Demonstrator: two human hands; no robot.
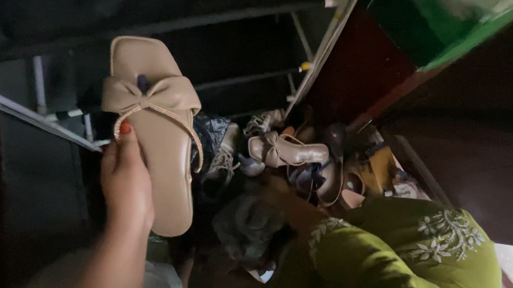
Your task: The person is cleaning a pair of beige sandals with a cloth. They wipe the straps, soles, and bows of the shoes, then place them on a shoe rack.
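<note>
beige flat sandal with a bow strap [155,140] held up in front of a dark metal shoe rack [154,25]

the sandal is gripped at its heel end by the left hand [127,184], fingers wrapped tight on the sole. its matching beige bow sandal [287,150] is being reached for in the shoe pile [305,168] by the right hand [291,208] in a green embroidered sleeve [397,260]; that grip can't be told. probably best lifted by the strap so the pile isn't toppled.
</note>
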